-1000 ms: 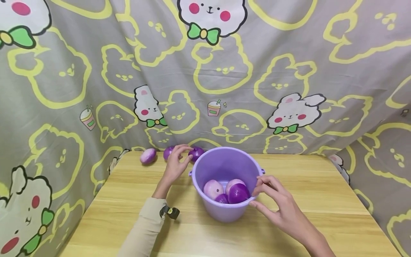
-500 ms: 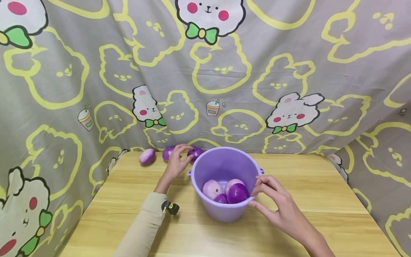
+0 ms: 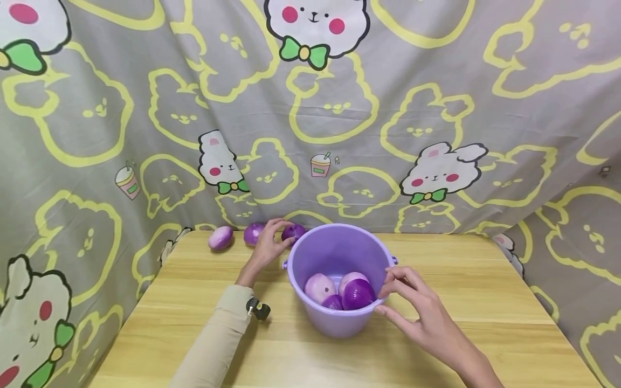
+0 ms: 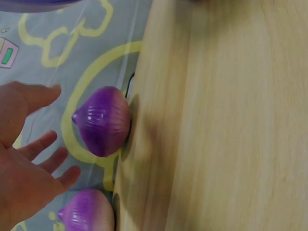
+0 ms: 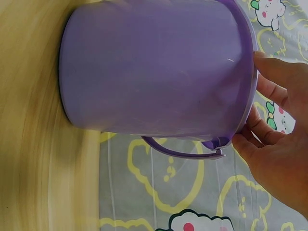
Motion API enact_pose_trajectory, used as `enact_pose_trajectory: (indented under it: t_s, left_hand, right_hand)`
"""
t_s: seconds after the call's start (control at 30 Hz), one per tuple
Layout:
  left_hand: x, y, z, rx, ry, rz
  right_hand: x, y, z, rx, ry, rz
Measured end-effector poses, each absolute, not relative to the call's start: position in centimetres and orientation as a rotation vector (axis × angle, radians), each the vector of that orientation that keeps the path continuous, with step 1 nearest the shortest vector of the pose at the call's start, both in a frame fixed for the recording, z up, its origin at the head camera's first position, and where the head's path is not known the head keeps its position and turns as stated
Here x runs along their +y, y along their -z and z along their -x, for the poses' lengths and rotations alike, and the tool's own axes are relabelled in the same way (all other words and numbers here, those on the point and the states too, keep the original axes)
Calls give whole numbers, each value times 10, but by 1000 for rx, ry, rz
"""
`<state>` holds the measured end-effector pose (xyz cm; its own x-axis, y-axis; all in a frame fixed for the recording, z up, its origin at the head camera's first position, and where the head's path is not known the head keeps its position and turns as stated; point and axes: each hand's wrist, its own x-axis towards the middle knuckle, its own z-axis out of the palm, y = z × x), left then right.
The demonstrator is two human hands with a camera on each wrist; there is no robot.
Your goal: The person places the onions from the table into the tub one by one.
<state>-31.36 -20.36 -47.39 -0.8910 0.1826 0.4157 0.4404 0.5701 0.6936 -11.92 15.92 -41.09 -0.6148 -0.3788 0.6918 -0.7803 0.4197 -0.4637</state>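
Note:
A purple bucket (image 3: 338, 323) stands upright on the table, with several red onions (image 3: 358, 294) at its bottom. My right hand (image 3: 427, 315) grips the rim at its right side, thumb and fingertips on the edge, as the right wrist view also shows. My left hand (image 3: 264, 250) hovers left of the bucket, near a dark red onion (image 3: 291, 233) at the back. In the left wrist view the left fingers are spread apart, with a gap between them and the nearest onion (image 4: 103, 121). Nothing is in that hand.
Another red onion (image 3: 253, 234) sits partly behind the left hand, and a paler one (image 3: 220, 238) lies at the far left. A patterned curtain (image 3: 339, 134) hangs right behind the wooden table (image 3: 466, 269). The bucket's handle (image 5: 183, 154) hangs down its side.
Both hands, the bucket and the onions hold the same places. Only the head view has shifted slightly.

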Motion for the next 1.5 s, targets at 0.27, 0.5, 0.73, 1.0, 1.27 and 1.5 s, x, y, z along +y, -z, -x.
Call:
enact_pose_trajectory:
  t_s: [0.27, 0.5, 0.73, 1.0, 1.27, 1.5]
  left_hand:
    - [-206, 485, 318, -2522, 1198, 504]
    - [-208, 491, 321, -2538, 1208, 517]
    - [-210, 492, 326, -2556, 1212, 546]
    - [-206, 492, 331, -2575, 1223, 538]
    - [-201, 496, 339, -2583, 1170, 561]
    - [-195, 495, 342, -2617, 1211, 534]
  right_hand:
    - [158, 412, 120, -2166, -1092, -1003]
    - [157, 412, 119, -2167, -1090, -999]
    - [156, 412, 120, -2171, -1099, -1004]
    - [156, 412, 120, -2172, -1089, -1005]
    - [157, 411, 119, -2180, -1087, -993]
    - [159, 411, 119, -2188, -1085, -984]
